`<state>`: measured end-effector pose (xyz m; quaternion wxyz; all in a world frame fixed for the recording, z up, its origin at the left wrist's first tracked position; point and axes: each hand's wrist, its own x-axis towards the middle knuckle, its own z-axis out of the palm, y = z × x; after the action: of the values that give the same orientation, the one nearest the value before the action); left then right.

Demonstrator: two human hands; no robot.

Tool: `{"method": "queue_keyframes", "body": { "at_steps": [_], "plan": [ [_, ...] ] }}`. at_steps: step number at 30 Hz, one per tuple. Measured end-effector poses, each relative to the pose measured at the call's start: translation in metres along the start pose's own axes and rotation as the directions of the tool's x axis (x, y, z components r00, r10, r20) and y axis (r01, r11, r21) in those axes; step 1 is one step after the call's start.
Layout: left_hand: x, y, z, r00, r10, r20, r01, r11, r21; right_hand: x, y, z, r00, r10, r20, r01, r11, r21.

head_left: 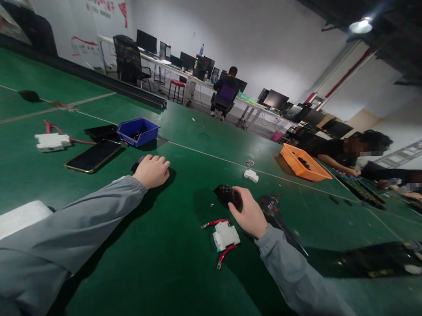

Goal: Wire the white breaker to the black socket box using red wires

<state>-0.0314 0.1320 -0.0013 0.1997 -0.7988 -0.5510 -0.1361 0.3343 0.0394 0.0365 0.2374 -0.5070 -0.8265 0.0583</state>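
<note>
Currently, the right hand's (pixel 247 213) grip is narrow, thumb and fingers closed on a black block (pixel 223 193) above the green worktop (pixel 160 272). At 8 o'clock from that hand, a white circuit breaker (pixel 226 236) lies flat with 2 red leads ending in metal lugs. A power screwdriver (pixel 271 205) lies just beside it at 3 o'clock, and a small white module (pixel 251 176) sits at 12. The left hand (pixel 152 172) is palm down by a dark object (pixel 137 165); whether its grip holds that, I cannot tell. From there, a blue bin (pixel 147 136) stands at 11 o'clock and a smartphone (pixel 94 156) lies at 9.
</note>
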Motion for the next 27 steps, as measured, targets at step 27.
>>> {"method": "queue_keyframes", "body": {
  "at_steps": [27],
  "plan": [
    [0.004,0.011,-0.016,0.979,-0.081,0.188,0.046,0.982,0.185,-0.017,0.024,0.022,0.91,-0.412,-0.046,0.384,0.795,0.469]
  ]
}}
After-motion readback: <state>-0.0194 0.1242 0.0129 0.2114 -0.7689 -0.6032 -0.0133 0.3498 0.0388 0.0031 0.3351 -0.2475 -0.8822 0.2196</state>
